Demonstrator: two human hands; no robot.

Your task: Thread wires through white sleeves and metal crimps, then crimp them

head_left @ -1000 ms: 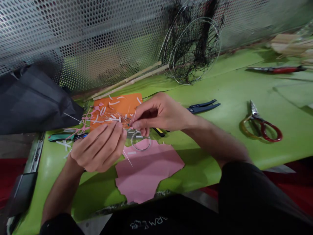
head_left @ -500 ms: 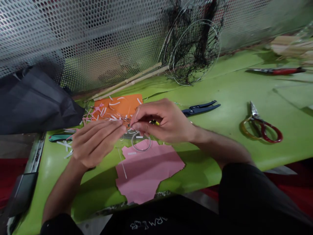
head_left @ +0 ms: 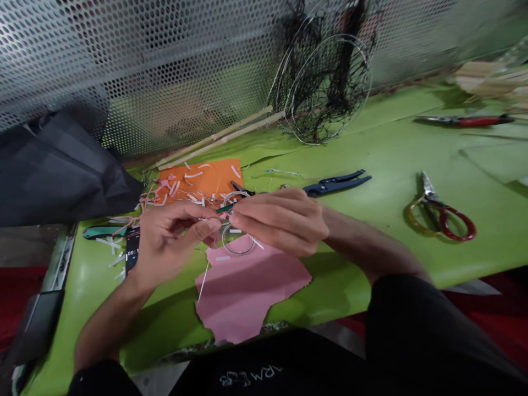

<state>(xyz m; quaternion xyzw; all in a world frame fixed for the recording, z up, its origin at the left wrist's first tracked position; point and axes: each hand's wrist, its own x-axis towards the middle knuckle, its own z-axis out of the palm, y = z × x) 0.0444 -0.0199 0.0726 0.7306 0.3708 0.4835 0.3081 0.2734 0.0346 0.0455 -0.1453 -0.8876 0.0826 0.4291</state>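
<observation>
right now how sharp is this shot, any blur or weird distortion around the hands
In the head view, the left hand and right hand look slightly soft, the perforated metal screen curves from wide-angle distortion, and a dark shadow falls across the pink paper.

Upper frame: perforated metal sheet (head_left: 124, 66), dull grey finish. Upper centre: thin bright wire hoops (head_left: 330, 88) carrying rough black netting; to their left, smooth pale bamboo sticks (head_left: 218, 137). Worktop (head_left: 371, 258): smooth green, semi-gloss. Centre: matt orange paper (head_left: 202, 176), matt pink paper (head_left: 251, 291) and a bright metal wire ring (head_left: 238, 254). Right: scissors (head_left: 441, 217), polished steel blades, glossy red handles. Pliers (head_left: 336, 186): glossy blue plastic grips. Far left: matt black cloth (head_left: 58, 170).
</observation>
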